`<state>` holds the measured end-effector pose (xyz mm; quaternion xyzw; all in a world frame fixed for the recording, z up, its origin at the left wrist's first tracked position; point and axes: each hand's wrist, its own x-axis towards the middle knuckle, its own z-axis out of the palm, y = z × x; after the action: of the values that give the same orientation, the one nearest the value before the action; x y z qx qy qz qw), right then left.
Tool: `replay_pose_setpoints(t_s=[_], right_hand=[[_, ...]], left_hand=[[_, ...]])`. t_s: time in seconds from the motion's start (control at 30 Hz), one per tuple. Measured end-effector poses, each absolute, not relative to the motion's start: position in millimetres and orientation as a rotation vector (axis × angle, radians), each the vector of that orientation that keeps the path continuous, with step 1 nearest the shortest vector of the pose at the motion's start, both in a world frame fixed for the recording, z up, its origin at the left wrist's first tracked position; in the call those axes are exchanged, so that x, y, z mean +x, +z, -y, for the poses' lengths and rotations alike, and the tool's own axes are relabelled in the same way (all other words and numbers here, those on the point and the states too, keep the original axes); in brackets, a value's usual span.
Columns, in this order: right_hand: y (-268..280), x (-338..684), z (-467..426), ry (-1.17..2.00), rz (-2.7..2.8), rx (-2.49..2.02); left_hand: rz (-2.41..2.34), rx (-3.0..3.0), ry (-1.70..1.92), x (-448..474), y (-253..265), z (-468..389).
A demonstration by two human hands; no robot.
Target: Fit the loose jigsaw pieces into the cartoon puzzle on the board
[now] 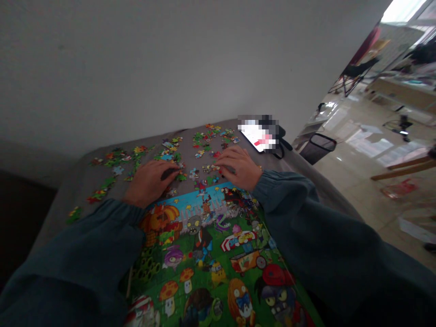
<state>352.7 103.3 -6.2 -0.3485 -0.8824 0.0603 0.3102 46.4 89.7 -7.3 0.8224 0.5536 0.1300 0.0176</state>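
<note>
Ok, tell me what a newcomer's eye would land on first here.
The eye would probably go first to the lit screen, white on the cloth's far right, near the wall. Next comes the bright picture at bottom middle, with the left hand and right hand by its far edge among scattered puzzle pieces.

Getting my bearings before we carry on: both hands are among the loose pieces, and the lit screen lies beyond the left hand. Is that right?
Not quite: the lit screen lies beyond the right hand, not the left hand, as the head view shows. Both hands are indeed among the loose pieces.
</note>
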Motion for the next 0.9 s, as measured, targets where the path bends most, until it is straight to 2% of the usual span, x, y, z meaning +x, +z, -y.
replay_pose_setpoints(t_s=[0.3,0.6,0.73,0.83,0.9], right_hand=[[-3,354,-103,0.251,2.314,-0.860],[0,354,-101,0.278,2.332,-0.873],[2,353,-101,0.305,2.306,-0.864],[14,349,-91,0.493,2.209,-0.875],[24,344,-80,0.805,2.112,-0.851]], left_hand=[[-1.767,2.581,0.358,50,-1,-83],[-1.728,2.602,0.369,42,-18,-90],[-1.721,2.571,0.402,43,-5,-90],[-1.735,2.536,0.460,56,18,-75],[-1.719,2.522,0.522,70,34,-57]])
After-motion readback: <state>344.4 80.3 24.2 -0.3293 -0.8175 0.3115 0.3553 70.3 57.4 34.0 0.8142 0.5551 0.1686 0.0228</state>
